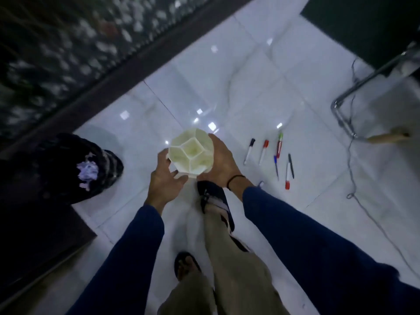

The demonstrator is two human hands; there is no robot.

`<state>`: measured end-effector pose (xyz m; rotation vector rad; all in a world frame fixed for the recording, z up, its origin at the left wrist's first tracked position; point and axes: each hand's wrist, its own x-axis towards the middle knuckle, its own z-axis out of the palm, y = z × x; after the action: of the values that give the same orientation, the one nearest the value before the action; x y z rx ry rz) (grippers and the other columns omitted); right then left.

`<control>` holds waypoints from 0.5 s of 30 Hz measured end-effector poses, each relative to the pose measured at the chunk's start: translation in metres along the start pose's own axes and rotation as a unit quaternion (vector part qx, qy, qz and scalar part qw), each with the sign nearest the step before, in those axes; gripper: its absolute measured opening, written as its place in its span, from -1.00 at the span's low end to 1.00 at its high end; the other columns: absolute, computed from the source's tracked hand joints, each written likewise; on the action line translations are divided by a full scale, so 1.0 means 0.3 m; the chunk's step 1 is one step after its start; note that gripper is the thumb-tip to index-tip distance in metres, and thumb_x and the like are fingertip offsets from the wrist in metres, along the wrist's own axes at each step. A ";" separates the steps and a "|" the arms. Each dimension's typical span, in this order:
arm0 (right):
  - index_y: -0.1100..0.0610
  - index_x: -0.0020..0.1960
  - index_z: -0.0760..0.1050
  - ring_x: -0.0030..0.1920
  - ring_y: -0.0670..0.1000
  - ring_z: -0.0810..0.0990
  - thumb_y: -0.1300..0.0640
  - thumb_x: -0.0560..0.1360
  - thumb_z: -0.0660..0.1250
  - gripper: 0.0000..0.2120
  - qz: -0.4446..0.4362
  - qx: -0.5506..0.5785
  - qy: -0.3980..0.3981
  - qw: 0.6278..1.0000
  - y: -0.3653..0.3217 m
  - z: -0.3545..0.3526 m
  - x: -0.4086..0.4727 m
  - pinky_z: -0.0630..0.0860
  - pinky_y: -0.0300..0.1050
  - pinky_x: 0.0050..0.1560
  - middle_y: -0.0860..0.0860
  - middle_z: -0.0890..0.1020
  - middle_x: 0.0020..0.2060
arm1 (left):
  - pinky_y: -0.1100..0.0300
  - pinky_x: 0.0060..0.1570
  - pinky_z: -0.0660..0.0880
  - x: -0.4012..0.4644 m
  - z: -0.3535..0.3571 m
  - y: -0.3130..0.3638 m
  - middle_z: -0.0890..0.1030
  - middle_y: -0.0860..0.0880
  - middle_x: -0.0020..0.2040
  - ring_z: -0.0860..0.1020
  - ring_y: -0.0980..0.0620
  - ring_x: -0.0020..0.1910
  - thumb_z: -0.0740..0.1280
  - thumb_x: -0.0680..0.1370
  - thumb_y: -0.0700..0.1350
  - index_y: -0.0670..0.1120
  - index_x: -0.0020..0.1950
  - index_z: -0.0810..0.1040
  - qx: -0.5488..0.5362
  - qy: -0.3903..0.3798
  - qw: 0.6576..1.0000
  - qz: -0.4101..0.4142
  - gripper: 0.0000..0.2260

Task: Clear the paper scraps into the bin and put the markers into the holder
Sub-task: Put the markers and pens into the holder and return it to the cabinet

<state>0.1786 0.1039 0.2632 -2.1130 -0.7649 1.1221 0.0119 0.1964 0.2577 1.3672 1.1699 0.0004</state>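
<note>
You are standing on a white tiled floor (261, 71) and holding the holder (192, 153) up in front of you with both hands. It is a pale cream piece with a honeycomb of compartments, a six-sided cell in the middle ringed by others, and its open mouth is turned up toward your head, so its long axis runs away from you down toward the floor. Your left hand (164, 178) grips its near left side, fingers spread along the wall; your right hand (221, 160) wraps the right side, palm pressed against it. All the cells you can see into look bare.

The markers lie on the floor to your right, well apart from the holder. A black-capped marker (249, 151), a red-capped marker (263, 152) and a red-and-green marker (279, 145) lie roughly side by side, long axes running near to far with caps at the far end, leaning slightly right. Nearer to you lie a blue pen (276, 167), a dark pen (291, 165) and a second red-capped marker (287, 176), that one with its cap toward you.

To your left the black bin (106, 164) stands on the floor with crumpled paper scraps (87, 171) inside. A grey cable (372, 214) trails over the tiles at the far right.
</note>
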 end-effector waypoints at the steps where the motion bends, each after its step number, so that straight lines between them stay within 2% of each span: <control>1: 0.03 0.47 0.26 0.30 -0.12 0.40 0.00 0.09 0.71 0.06 -0.002 -0.008 -0.001 1.000 0.077 0.045 0.057 0.41 -0.10 0.37 -0.07 0.43 0.35 | 0.12 0.14 0.61 0.060 0.028 -0.062 0.55 0.14 0.25 0.62 -0.01 0.22 0.47 0.50 -0.32 0.20 0.43 0.27 0.006 0.005 1.000 -0.008 -0.31; 3: -0.01 0.48 0.22 0.32 -0.04 0.42 -0.07 0.08 0.67 0.08 -0.004 -0.047 -0.022 0.999 0.206 0.115 0.149 0.47 0.02 0.34 -0.07 0.41 0.35 | 0.28 0.00 0.60 0.163 0.077 -0.170 0.54 0.11 0.22 0.62 0.03 0.18 0.45 0.50 -0.35 0.14 0.44 0.25 0.032 0.011 0.999 -0.018 -0.32; 5: 0.02 0.50 0.19 0.35 -0.01 0.40 -0.02 0.07 0.68 0.12 -0.014 -0.064 -0.028 0.997 0.346 0.168 0.242 0.43 0.00 0.36 -0.02 0.38 0.37 | 0.46 -0.17 0.55 0.280 0.133 -0.280 0.52 0.05 0.26 0.59 0.10 0.10 0.45 0.50 -0.37 0.04 0.48 0.23 0.051 0.005 0.998 -0.023 -0.31; 7: 0.07 0.49 0.23 0.33 0.02 0.40 0.05 0.07 0.70 0.10 -0.034 -0.066 -0.024 0.997 0.471 0.216 0.333 0.41 -0.01 0.36 0.03 0.39 0.37 | 0.52 -0.27 0.50 0.399 0.184 -0.393 0.52 0.01 0.28 0.56 0.22 0.04 0.46 0.49 -0.35 0.01 0.48 0.24 0.059 0.001 0.998 -0.019 -0.32; 10: 0.13 0.50 0.23 0.37 0.07 0.40 0.06 0.13 0.69 0.06 -0.045 -0.075 -0.019 0.996 0.571 0.271 0.411 0.38 0.01 0.39 0.08 0.38 0.40 | 0.48 -0.26 0.47 0.500 0.226 -0.476 0.54 0.05 0.26 0.51 0.33 0.01 0.54 0.48 -0.21 0.04 0.48 0.27 0.072 0.010 0.997 -0.009 -0.32; 12: 0.08 0.46 0.27 0.31 0.06 0.45 -0.03 0.07 0.70 0.06 -0.057 -0.084 0.007 0.995 0.631 0.305 0.454 0.47 0.05 0.29 0.03 0.42 0.35 | 0.40 -0.20 0.47 0.564 0.245 -0.514 0.54 0.10 0.22 0.52 0.30 0.02 0.59 0.45 -0.10 0.09 0.48 0.28 0.069 0.012 0.998 0.007 -0.29; 15: 0.05 0.40 0.31 0.22 0.01 0.48 -0.06 0.05 0.70 0.02 -0.072 -0.091 0.028 0.993 0.702 0.334 0.495 0.50 -0.08 0.16 -0.02 0.46 0.27 | 0.31 -0.16 0.50 0.620 0.255 -0.566 0.55 0.14 0.20 0.56 0.21 0.07 0.58 0.45 -0.07 0.19 0.44 0.30 0.066 0.028 0.997 0.031 -0.33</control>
<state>0.2048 0.1018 -0.0121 -2.1872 -1.0093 0.9430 0.0469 0.2031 -0.0031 1.5282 1.1907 0.0057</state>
